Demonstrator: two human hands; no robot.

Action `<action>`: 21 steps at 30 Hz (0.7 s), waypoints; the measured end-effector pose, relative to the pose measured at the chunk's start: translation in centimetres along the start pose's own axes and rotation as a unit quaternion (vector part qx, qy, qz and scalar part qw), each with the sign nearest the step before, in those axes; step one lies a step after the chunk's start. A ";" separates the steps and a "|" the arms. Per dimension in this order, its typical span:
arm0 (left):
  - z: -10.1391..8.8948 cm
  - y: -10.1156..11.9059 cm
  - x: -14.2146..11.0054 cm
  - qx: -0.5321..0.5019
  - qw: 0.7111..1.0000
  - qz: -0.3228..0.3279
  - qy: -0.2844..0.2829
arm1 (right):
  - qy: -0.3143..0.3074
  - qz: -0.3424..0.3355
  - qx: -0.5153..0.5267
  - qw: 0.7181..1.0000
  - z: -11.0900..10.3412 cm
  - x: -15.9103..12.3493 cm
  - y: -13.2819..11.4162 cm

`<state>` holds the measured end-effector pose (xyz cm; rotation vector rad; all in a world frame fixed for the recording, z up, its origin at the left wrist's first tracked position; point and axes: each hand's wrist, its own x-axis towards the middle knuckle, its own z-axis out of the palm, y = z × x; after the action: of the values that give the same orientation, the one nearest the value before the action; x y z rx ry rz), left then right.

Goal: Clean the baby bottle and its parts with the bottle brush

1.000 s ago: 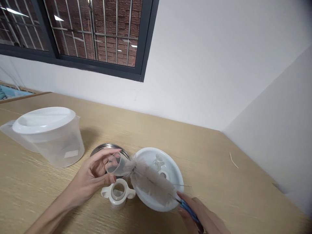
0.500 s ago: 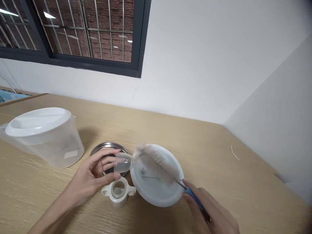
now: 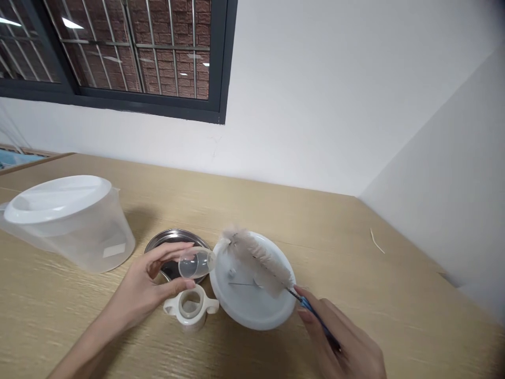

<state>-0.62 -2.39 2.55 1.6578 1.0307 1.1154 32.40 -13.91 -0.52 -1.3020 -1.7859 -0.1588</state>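
My left hand (image 3: 144,287) pinches a clear, cup-like plastic piece (image 3: 193,263) between thumb and fingers. Its open end faces left towards me, and its narrower end reaches the rim of a white bowl (image 3: 252,318). In my right hand (image 3: 341,339) is the blue handle of a bottle brush (image 3: 258,260); its pale, fluffy bristles hang over the bowl, apart from the clear piece. Liquid seems to fill the bowl, with a thin dark rod and a small clear item in it. Just below my left thumb stands a small bottle (image 3: 213,306) with a white two-handled collar and open top.
A shiny metal dish (image 3: 175,235) lies behind my left hand, partly hidden. To the left stands a large translucent pitcher (image 3: 87,239) with a white lid. A thin pale strip (image 3: 376,241) lies on the wooden table (image 3: 315,226) at right. Wall and barred window rise behind.
The brush, blurred by motion before, is now sharp, its head a little higher on the bowl. The clear piece has tilted so its wide opening turns more towards me.
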 end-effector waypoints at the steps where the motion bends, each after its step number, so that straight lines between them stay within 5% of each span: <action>1: 0.0 -0.1 0.0 0.010 1.000 0.002 0.002 | 0.002 0.000 0.008 1.000 0.0 -0.2 0.0; 6: -0.4 -0.4 0.0 0.090 0.995 0.039 -0.022 | -0.056 -0.026 -0.003 0.998 0.2 -0.4 -0.3; 11: -0.7 -0.7 0.0 0.152 0.983 0.095 -0.037 | -0.002 -0.004 -0.034 0.999 -0.2 -0.1 -0.4; 16: -0.6 -0.6 -0.1 0.095 0.992 0.084 -0.012 | -0.049 -0.011 -0.007 0.999 -0.6 -0.2 -0.7; 21: -0.4 0.0 0.0 0.053 0.992 0.112 0.017 | 0.010 -0.015 -0.039 0.999 0.0 0.1 -0.3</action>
<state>-0.98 -2.34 2.63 1.8811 0.9553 1.2571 32.16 -14.00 -0.32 -1.3238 -1.7985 -0.2606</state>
